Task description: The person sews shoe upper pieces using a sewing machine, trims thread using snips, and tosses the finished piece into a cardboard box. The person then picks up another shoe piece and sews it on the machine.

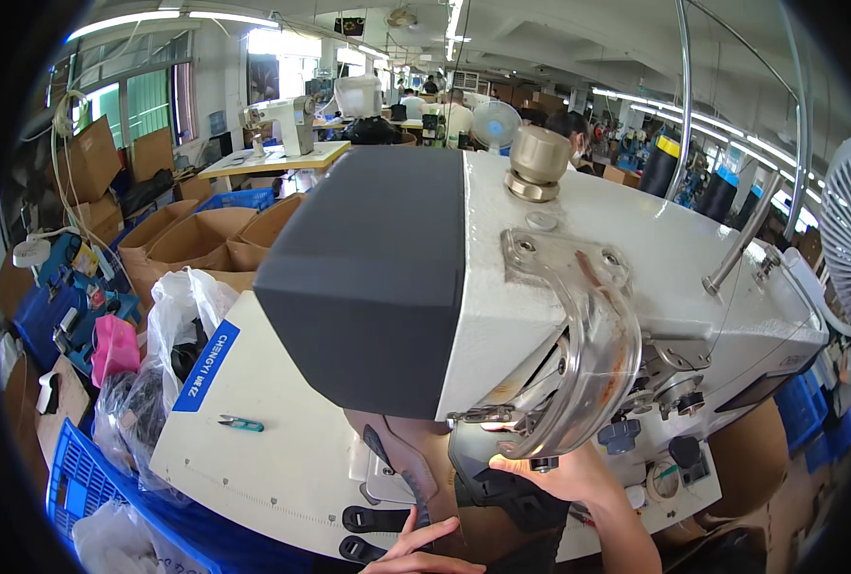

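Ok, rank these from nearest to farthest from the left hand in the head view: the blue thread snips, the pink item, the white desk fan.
1. Blue thread snips, on the white machine table, left of the left hand.
2. Pink item, farther left, among the clutter.
3. White desk fan, far back in the room.

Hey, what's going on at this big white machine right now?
A person is working at a white industrial sewing machine in a workshop. Their right hand holds a dark, curved workpiece up under the machine head, close to the clear guard. Their left hand rests with spread fingers on the lower part of the same piece. Small blue snips lie on the machine table, beside plastic bags.
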A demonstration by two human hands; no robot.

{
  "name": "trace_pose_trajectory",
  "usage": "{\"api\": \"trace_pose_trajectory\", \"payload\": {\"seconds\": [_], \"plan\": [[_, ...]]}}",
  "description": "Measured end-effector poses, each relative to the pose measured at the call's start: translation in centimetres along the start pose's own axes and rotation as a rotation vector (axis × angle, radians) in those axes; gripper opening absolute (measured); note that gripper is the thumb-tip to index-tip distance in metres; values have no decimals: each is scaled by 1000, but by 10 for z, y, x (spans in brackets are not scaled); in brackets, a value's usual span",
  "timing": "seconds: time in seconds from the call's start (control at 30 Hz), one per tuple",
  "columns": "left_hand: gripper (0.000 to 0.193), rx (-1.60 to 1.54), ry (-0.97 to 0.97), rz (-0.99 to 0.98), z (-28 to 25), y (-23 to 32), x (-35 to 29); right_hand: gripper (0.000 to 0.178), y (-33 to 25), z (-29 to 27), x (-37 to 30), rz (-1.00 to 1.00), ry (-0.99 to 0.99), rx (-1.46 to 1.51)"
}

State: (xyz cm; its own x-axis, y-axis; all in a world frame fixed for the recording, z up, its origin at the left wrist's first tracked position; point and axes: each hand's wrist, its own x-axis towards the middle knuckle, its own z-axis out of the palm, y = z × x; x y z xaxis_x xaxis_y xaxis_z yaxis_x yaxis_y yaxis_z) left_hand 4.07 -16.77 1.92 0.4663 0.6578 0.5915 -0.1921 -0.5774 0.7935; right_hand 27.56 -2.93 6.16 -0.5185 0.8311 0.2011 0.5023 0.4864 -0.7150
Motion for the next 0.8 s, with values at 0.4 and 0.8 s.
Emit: {"api": "trace_pose_trajectory", "payload": {"seconds": [0.4, 0.8], "plan": [[81, -6, 103, -96, -14, 5, 0, 13, -4, -17, -70, -181, 977, -230], [35, 1817, 718, -772, -157, -83, -122, 66, 207, -339, -207, 211, 1123, 801]]}}
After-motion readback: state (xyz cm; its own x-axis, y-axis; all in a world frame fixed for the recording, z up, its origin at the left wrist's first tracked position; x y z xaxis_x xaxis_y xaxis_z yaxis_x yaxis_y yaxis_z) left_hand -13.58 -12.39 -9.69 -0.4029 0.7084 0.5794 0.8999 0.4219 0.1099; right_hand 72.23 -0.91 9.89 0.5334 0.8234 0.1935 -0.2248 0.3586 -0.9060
